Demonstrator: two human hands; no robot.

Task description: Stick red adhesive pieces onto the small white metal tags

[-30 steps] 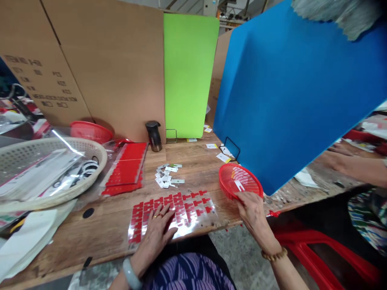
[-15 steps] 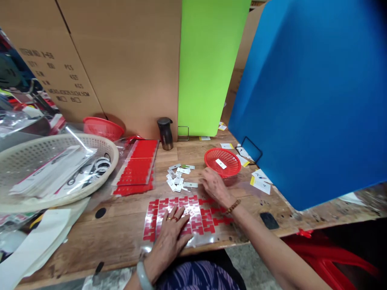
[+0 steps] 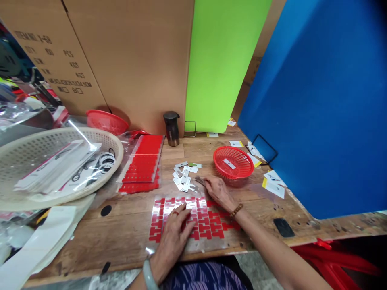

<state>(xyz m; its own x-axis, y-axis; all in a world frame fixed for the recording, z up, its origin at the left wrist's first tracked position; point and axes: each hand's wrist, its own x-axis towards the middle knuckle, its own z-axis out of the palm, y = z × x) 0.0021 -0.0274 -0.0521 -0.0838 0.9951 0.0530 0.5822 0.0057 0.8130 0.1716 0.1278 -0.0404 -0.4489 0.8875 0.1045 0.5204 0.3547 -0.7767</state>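
My left hand [image 3: 173, 233] lies flat with its fingers spread on a clear sheet of red T-shaped stickers [image 3: 216, 225]. My right hand [image 3: 220, 192] pinches a small flat grey strip [image 3: 200, 181] between thumb and fingers, just right of a loose pile of small white and silver notched pieces [image 3: 185, 177]. Behind that hand stands a red plastic basket [image 3: 220, 165] with one small white labelled piece [image 3: 229, 163] inside. More red stickers lie partly under my right wrist.
Stacked red sheets [image 3: 145, 157] lie left of the pile. A large cream basket [image 3: 116, 161] holds printed cards and black rings. A dark flask [image 3: 171, 129] stands by the cardboard [image 3: 136, 60]. Green [image 3: 223, 68] and blue boards [image 3: 317, 112] rise behind. Yellow-edged cards [image 3: 273, 186] lie at right.
My right hand, blurred beside the pile earlier, now holds a small flat grey strip there. The left hand stays on the sticker sheet. The whole view has shifted slightly.
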